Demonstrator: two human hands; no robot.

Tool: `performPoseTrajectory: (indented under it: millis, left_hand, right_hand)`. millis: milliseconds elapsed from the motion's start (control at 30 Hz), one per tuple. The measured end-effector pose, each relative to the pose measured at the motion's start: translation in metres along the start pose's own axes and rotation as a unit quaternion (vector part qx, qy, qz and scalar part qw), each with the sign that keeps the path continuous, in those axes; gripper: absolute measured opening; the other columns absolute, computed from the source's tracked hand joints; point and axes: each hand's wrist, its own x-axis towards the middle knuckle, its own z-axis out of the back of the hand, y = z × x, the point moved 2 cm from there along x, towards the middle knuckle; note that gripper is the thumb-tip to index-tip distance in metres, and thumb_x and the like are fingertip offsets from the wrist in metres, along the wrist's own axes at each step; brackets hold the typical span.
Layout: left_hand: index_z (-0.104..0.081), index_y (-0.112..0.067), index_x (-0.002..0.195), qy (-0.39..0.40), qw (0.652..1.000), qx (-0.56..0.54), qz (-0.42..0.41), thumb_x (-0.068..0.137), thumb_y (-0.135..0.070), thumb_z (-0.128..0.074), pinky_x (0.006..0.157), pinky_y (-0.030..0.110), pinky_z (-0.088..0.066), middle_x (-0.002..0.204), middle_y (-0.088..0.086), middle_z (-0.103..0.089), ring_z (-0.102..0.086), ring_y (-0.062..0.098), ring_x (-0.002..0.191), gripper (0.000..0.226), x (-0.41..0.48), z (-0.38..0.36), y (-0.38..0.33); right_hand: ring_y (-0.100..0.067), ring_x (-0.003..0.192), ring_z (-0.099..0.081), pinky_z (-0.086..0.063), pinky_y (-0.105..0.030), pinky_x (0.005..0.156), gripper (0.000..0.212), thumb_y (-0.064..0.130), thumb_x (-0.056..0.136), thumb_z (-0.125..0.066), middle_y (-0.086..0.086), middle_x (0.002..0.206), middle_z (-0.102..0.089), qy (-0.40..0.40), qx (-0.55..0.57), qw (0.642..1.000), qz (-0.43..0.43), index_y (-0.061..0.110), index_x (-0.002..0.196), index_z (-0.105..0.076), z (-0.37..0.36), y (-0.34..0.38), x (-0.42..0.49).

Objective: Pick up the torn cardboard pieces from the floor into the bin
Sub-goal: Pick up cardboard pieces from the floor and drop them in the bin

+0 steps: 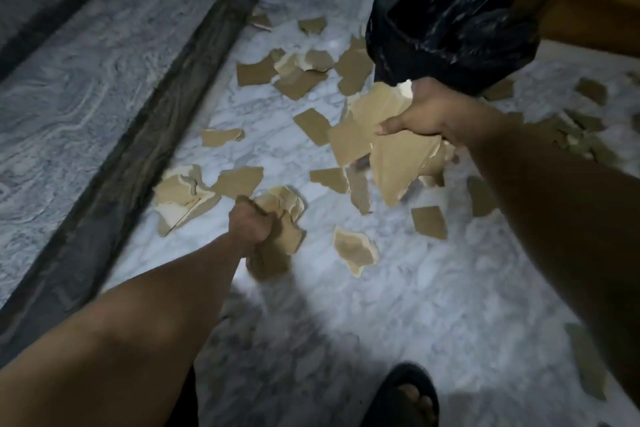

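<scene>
Head view shows both hands full. The left hand (pixel 254 224) is clenched round a crumpled wad (pixel 282 215) of cardboard low over the floor (pixel 381 322). The right hand (pixel 427 111) grips a loose sheaf of larger sheets (pixel 398 156) just in front of the bin (pixel 450 28), which is lined with a black bag and stands near the far wall. Many torn cardboard pieces (pixel 256 71) lie scattered on the floor between the hands, around the foot of the bin and off to the right.

The sheaf fans out below the right hand and seems held only near its top edge, so a sheet could slide free on the way up. The bag's mouth looks slack, so broad sheets may catch on the rim or drag the liner down. A light bin could also tip if knocked. A step by the sandalled foot (pixel 403 392) onto a stray piece could slip on polished stone.

The bin's inside is black, so how full it is cannot be told. Cardboard hides most of the fingers of both hands. The right forearm covers part of the floor, and the pieces at the right edge are dim and blurred. Whether the grey patterned slab (pixel 86 80) on the left is a bed or a step is unclear.
</scene>
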Motion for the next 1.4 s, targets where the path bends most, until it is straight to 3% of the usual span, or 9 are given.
performPoseTrajectory:
  millis: [133,333,400,500,600,733,1033,1167,1400]
  left_hand:
    - [-0.063,-0.008,0.109,-0.05,0.977,-0.194,-0.07,0.059,-0.055,-0.076,0.085,0.04,-0.059,0.102,0.005,-0.071,-0.069,0.024,0.095,0.07,0.019,0.042,-0.11]
    - [-0.051,-0.008,0.123,-0.075,0.925,-0.338,-0.155,0.09,-0.03,-0.068,0.085,0.032,-0.051,0.108,0.003,-0.059,-0.059,0.021,0.1,0.043,0.005,0.056,-0.313]
    - [-0.047,-0.006,0.124,-0.073,0.915,-0.354,-0.177,0.094,-0.027,-0.062,0.086,0.033,-0.051,0.113,0.007,-0.059,-0.058,0.023,0.099,0.04,0.0,0.045,-0.368]
    - [-0.042,-0.004,0.125,-0.044,0.9,-0.391,-0.187,0.097,-0.024,-0.045,0.095,0.04,-0.047,0.121,0.014,-0.056,-0.055,0.03,0.107,0.035,-0.01,0.023,-0.429]
    - [-0.046,-0.005,0.13,0.048,0.915,-0.369,-0.155,0.086,-0.041,-0.042,0.098,0.043,-0.047,0.125,0.018,-0.057,-0.056,0.033,0.11,0.057,0.002,-0.012,-0.459]
    - [-0.045,-0.005,0.132,0.011,0.961,-0.151,-0.232,0.08,-0.039,-0.06,0.093,0.041,-0.053,0.125,0.014,-0.058,-0.06,0.029,0.105,0.064,0.037,-0.027,-0.455]
    - [-0.04,-0.01,0.138,-0.023,0.912,-0.099,-0.397,0.092,-0.031,-0.065,0.093,0.027,-0.046,0.127,0.008,-0.052,-0.052,0.017,0.105,0.056,0.068,0.005,-0.426]
    - [-0.037,-0.009,0.14,-0.022,0.926,-0.025,-0.377,0.089,-0.037,-0.069,0.096,0.034,-0.048,0.13,0.012,-0.053,-0.055,0.023,0.112,0.066,0.074,0.023,-0.371]
    - [-0.042,-0.009,0.14,-0.067,0.942,0.077,-0.319,0.087,-0.043,-0.069,0.095,0.032,-0.046,0.135,0.014,-0.055,-0.055,0.031,0.12,0.069,0.088,0.098,-0.262]
  right_hand:
    - [-0.027,0.101,-0.064,-0.056,-0.046,0.091,0.104,0.051,0.046,-0.097,-0.008,0.115,-0.064,-0.089,0.136,0.986,-0.027,0.009,0.131,-0.053,0.086,-0.002,0.033]
    - [-0.023,0.09,-0.07,-0.061,-0.047,0.079,0.063,0.031,0.055,-0.091,-0.002,0.107,-0.065,-0.244,0.458,0.854,-0.039,0.021,0.094,-0.043,0.151,-0.028,0.104]
    - [-0.02,0.089,-0.071,-0.061,-0.043,0.081,0.071,0.045,0.049,-0.079,0.003,0.105,-0.068,-0.317,0.524,0.789,-0.048,0.024,0.111,-0.052,0.155,-0.044,0.149]
    - [-0.013,0.106,-0.063,-0.05,-0.022,0.091,0.063,0.042,0.08,-0.063,0.002,0.127,-0.063,-0.408,0.514,0.754,-0.018,0.016,0.135,-0.049,0.151,-0.02,0.131]
    - [-0.019,0.115,-0.058,-0.041,-0.021,0.087,0.04,0.025,0.097,-0.055,-0.004,0.134,-0.055,-0.426,0.456,0.781,0.001,0.013,0.134,-0.043,0.148,-0.019,0.141]
    - [-0.015,0.09,-0.061,-0.049,-0.027,0.08,0.041,0.032,0.093,-0.063,0.003,0.106,-0.062,-0.225,0.427,0.876,-0.018,0.008,0.125,-0.056,0.129,-0.044,0.179]
    - [-0.025,0.1,-0.061,-0.047,-0.026,0.078,0.037,0.023,0.096,-0.06,-0.011,0.124,-0.063,-0.268,0.263,0.927,-0.002,0.001,0.125,-0.057,0.141,-0.015,0.217]
    - [-0.032,0.118,-0.059,-0.044,-0.032,0.083,0.036,0.023,0.095,-0.056,-0.015,0.126,-0.063,-0.244,0.127,0.962,0.007,0.004,0.124,-0.063,0.097,-0.003,0.203]
    - [-0.034,0.096,-0.062,-0.046,-0.031,0.069,0.022,0.027,0.095,-0.061,-0.013,0.1,-0.062,-0.141,-0.086,0.984,0.07,0.005,0.099,-0.06,0.034,0.042,0.172]
